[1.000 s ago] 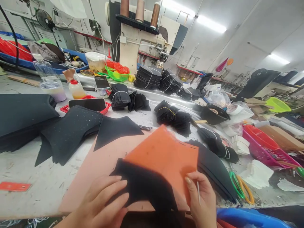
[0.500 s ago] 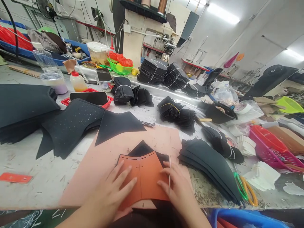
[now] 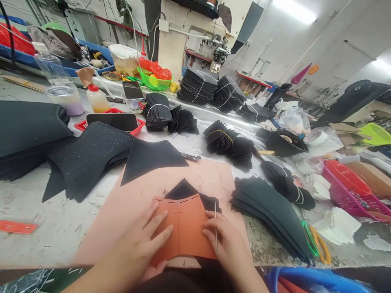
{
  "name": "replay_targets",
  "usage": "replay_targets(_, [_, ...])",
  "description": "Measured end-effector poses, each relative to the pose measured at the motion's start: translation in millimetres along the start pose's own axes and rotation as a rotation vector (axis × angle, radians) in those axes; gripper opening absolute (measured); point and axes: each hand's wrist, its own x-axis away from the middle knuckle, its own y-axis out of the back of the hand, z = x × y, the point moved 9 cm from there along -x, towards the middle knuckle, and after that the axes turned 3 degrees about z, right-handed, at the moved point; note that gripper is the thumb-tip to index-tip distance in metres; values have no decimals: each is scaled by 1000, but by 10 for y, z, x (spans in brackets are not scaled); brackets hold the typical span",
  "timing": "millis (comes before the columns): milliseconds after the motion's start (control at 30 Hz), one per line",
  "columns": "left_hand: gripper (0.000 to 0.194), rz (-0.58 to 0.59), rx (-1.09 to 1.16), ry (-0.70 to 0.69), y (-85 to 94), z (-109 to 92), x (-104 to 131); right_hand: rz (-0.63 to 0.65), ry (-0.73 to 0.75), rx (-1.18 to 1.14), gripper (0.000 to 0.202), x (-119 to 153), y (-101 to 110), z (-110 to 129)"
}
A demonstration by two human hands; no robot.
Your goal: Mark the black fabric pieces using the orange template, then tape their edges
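Stained counter, sewing machine behind; near edge: our left fingers spread on orange panel, right fingers grasp thin rod.

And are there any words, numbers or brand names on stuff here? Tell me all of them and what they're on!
None that I can read.
Black marker: pale lettering, too small and blurred to read.
Orange piece under the hands: slots and thin lines, no letters or numbers visible.
Nearer phone: dark screen, no text showing.
Green thing at bottom left: white marks; can't tell if they're letters.
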Motion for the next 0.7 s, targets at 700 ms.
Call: replay_targets(700, [50, 79, 0, -19, -174, 1, 67, 9, -7, 94, 30, -122, 140, 52])
